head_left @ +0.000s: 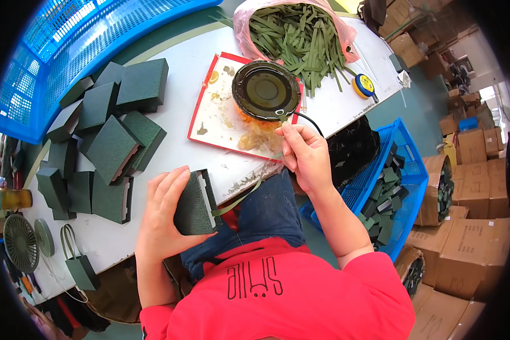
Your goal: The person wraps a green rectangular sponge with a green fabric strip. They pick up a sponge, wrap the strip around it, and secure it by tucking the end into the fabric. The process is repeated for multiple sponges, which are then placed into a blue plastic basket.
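My left hand [157,218] grips a small dark green box [192,208] by its sides, near the table's front edge. A green ribbon [245,196] runs from the box's open edge toward my right. With thumb and forefinger, my right hand [307,156] pinches a ribbon end at the near rim of a round dark pan [266,89]. The pan holds a shiny brownish liquid, and amber drips hang below it. It stands on a red-edged white board [209,122] spotted with dried residue.
Several green boxes [99,113] lie piled at the left, beside a blue crate [56,62]. A pink bag [348,42] of green ribbons stands at the back, near a yellow-and-blue round tin [364,86]. A fan [21,242], a blue basket [419,175] and cartons [464,249] surround the table.
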A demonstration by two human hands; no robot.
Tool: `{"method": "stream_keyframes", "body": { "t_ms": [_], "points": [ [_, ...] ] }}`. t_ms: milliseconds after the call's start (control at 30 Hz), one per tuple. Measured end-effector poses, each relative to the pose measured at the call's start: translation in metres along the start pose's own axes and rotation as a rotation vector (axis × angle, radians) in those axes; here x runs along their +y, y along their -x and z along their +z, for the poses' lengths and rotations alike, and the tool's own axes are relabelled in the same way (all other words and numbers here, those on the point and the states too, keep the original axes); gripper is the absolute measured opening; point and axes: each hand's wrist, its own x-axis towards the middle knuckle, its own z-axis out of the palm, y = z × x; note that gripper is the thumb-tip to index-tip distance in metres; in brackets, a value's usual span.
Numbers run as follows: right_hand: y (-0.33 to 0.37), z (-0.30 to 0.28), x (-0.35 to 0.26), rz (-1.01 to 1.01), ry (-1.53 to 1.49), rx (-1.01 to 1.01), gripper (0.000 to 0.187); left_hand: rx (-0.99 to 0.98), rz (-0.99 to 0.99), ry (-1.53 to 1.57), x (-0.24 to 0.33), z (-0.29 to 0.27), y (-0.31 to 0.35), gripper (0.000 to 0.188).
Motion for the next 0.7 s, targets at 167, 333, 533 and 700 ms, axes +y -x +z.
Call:
{"method": "stream_keyframes", "body": {
  "t_ms": [167,333,533,700],
  "points": [
    [-0.0044,0.0054,-0.0002,0.011,-0.011,0.045,0.023,-0.005,0.001,0.011,0.0020,0.0010,-0.0016,0.098],
    [-0.0070,0.0085,0.0011,0.024,-0.011,0.063,0.022,0.001,-0.008,0.010,0.0014,0.0013,0.0005,0.097],
    [-0.0096,0.0078,-0.0041,0.084,-0.001,0.066,0.023,-0.029,-0.010,-0.023,-0.0027,0.0015,0.0051,0.113],
    [-0.0099,0.0034,-0.0069,0.105,-0.010,0.051,0.022,0.005,-0.021,-0.013,-0.0003,0.0003,0.0040,0.099]
  ]
}}
